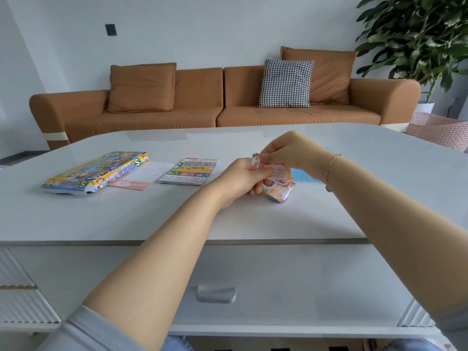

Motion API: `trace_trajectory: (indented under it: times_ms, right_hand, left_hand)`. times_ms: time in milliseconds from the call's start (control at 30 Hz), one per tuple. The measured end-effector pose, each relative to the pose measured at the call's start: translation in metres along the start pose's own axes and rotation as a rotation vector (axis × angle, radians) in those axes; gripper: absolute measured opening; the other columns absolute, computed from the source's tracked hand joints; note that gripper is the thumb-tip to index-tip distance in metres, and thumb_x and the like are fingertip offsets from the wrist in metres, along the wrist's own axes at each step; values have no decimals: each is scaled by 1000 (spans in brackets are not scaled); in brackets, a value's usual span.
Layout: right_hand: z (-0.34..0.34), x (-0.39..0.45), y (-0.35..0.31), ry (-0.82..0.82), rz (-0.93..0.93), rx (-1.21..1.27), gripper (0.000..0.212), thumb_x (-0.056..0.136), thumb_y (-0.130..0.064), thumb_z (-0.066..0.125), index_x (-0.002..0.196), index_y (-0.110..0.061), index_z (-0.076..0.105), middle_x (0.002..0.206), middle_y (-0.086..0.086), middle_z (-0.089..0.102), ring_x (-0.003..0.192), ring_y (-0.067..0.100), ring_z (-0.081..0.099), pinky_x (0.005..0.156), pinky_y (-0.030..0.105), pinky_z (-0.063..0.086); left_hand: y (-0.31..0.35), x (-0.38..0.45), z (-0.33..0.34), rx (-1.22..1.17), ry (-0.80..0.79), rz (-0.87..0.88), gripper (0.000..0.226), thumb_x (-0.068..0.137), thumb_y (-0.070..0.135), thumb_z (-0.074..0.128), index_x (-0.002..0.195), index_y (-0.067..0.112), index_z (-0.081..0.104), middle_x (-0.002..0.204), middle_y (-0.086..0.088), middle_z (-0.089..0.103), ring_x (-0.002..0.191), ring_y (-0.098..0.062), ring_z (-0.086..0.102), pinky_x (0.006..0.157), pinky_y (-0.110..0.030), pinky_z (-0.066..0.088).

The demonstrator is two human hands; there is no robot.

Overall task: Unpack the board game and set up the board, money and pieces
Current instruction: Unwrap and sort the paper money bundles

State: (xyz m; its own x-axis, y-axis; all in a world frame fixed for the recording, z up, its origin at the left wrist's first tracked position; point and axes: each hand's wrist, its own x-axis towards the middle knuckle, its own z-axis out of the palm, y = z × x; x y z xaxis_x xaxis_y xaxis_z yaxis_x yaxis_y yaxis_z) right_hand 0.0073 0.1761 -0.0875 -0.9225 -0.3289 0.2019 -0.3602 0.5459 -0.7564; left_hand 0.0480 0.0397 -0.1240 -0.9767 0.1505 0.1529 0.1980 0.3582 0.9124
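Note:
The colourful game box (95, 173) lies flat and open-ended on the white table (253, 219) at the left. Beside it lie a pink-and-white sheet (141, 177) and the folded game board (191, 172). At the table's middle my left hand (240, 179) grips a small stack of orange-and-white cards (278, 173). My right hand (286, 150) pinches the top edge of that stack from above. An orange card bundle (278, 192) lies on the table just under my hands. Something light blue (304, 174) is partly hidden behind my right wrist.
A drawer with a metal handle (216, 293) fronts the table below its near edge. Behind the table stand a brown sofa (202, 105) with cushions, a large plant (425, 36) and a pink basket (440, 130) at the right.

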Motion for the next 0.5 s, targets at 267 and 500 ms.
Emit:
trace_trajectory:
  times_ms: [267, 500]
  right_hand:
    - [3, 1, -1, 16, -5, -48, 18, 84, -26, 70, 86, -9, 74, 78, 5, 65, 69, 14, 55, 62, 22, 45]
    - [1, 2, -1, 16, 19, -52, 24, 82, -32, 71, 85, -8, 74, 76, 7, 66, 69, 16, 56, 66, 26, 46]
  left_hand:
    - [1, -1, 0, -10, 1, 2, 18, 97, 12, 47, 82, 15, 56, 71, -4, 60, 42, -3, 45, 43, -13, 35]
    - [2, -1, 0, 0, 4, 5, 21, 97, 11, 47, 78, 16, 54, 69, -3, 59, 43, -4, 45, 43, -13, 36]
